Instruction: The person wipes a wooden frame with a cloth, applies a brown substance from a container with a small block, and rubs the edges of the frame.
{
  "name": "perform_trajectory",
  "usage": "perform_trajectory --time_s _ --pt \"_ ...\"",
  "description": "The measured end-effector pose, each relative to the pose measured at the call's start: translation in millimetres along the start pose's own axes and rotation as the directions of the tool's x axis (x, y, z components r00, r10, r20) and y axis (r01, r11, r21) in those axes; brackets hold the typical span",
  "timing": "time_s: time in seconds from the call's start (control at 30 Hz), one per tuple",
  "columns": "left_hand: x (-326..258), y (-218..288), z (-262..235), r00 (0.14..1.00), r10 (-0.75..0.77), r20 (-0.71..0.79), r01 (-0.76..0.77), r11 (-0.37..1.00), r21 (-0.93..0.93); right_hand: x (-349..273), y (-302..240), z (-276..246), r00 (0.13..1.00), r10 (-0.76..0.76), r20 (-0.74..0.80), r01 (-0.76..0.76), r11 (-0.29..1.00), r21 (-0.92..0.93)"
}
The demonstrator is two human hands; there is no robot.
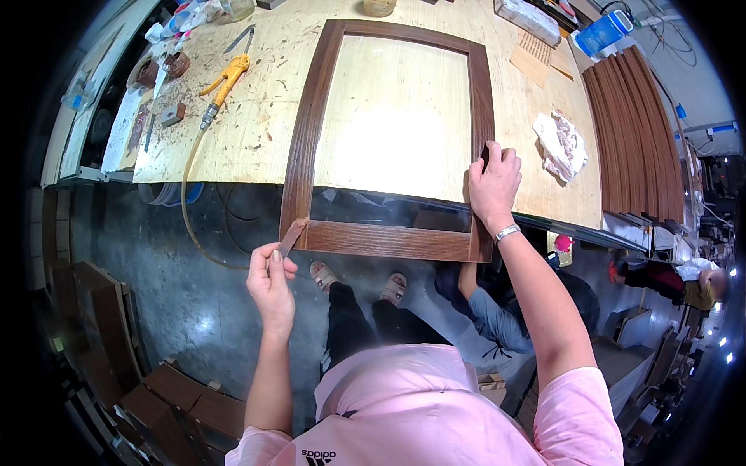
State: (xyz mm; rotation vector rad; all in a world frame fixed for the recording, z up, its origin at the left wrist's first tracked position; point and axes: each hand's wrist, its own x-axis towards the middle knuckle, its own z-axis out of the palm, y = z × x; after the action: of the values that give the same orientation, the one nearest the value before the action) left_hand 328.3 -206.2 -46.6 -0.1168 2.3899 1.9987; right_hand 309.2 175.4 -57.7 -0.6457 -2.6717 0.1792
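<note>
Pink short-sleeved fabric shirt (420, 404) below, rectangular brown wood-grain frame (392, 241) beyond

Filling the lower edge of my feed, the shirt leads out to two bare arms. I see the left hand (272, 283) pinching a thin, flat, brownish tool (292, 237) between thumb and fingers, its tip at the frame's lower left corner. The right hand (496, 182), a silvery band (507, 231) at its wrist, grasps the frame's right side, fingers bent over it. That frame lies on a pale, wood-toned tabletop (264, 116), its near end overhanging the edge. To its left I make out a yellow-handled air gun (231, 80) on a tan hose (185, 179); to its right, a crumpled white cloth or paper (571, 147), I cannot tell which, and stacked long reddish-brown strips (633, 132). Another person's blue-grey sleeve (497, 320) shows near the right forearm.
</note>
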Motion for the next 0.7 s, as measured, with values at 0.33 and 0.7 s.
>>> perform_trajectory --time_s 0.33,0.7 --pt "-3.0 1.3 11.1 0.991 0.128 -0.025 -0.121 0.973 0.199 -0.4 -0.8 -0.9 1.0 0.007 0.015 -0.007 1.0 -0.016" --pt "-2.3 1.0 9.5 0.915 0.399 0.059 -0.387 0.825 0.411 -0.4 0.5 0.2 1.0 0.014 0.025 -0.014 1.0 -0.023"
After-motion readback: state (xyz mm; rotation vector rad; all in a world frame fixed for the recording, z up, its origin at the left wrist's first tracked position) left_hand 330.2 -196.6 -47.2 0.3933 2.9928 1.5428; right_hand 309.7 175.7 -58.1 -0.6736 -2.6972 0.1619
